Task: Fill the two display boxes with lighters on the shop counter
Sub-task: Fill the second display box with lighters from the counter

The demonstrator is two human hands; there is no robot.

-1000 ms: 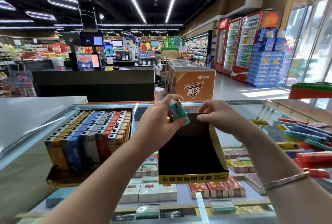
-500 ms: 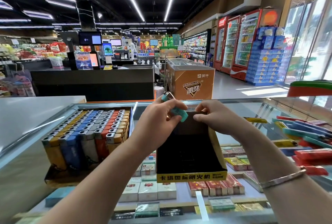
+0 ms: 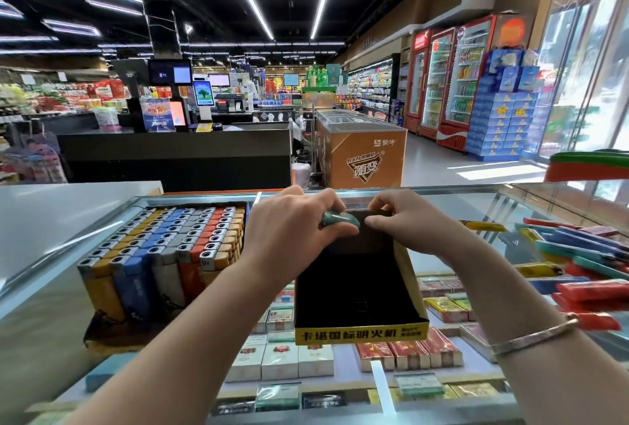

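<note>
Left hand [image 3: 289, 230]: fingers curled round a teal lighter [image 3: 340, 219], which lies crosswise under the fingertips at the far left corner of the empty display box [image 3: 360, 292], just at its rear wall. Only the lighter's teal body shows between thumb and fingers; its head is hidden.

Right hand [image 3: 408, 223]: thumb and fingers pinch the top edge of the box's rear wall, near the right corner. Bracelet [image 3: 534, 336] on that wrist.

Empty box: black interior, yellow front lip with printed characters, standing on the glass counter [image 3: 452, 206] between the two forearms. Whole floor of the box is open below the hands.

Full display box [image 3: 163, 254] stands just left of the left forearm, rows of upright lighters. Loose lighters [image 3: 585, 264] lie heaped at the right, apart from the empty box.
</note>
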